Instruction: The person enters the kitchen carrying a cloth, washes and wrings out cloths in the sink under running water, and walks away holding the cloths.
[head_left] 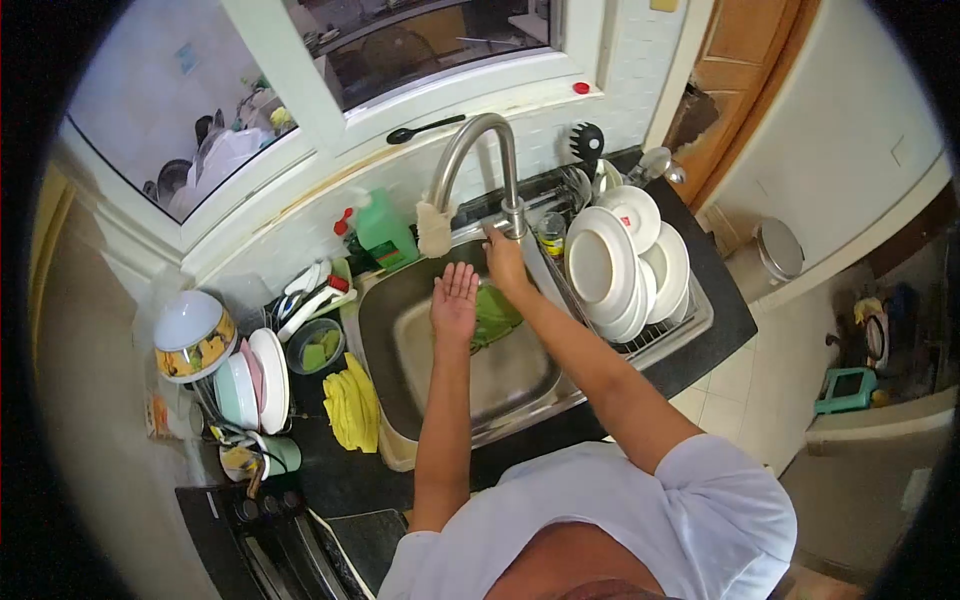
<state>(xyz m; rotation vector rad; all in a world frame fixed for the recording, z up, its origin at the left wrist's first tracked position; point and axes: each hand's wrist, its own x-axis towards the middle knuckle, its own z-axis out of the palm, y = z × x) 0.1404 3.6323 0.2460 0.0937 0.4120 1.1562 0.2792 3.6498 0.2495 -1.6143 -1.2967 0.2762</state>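
My left hand is held palm up over the sink, below the faucet's spout. Its fingers are stretched out and nothing lies in it. My right hand is at the base of the curved metal faucet, its fingers closed at the faucet handle, which they mostly hide. A pale cloth is wrapped around the spout's end. Green leaves lie in the sink, partly behind my hands and right forearm.
White plates stand in a rack on the right. Detergent bottles stand behind the sink. To the left are yellow gloves or cloth, a tub with green sponges and stacked dishes. A black spoon lies on the sill.
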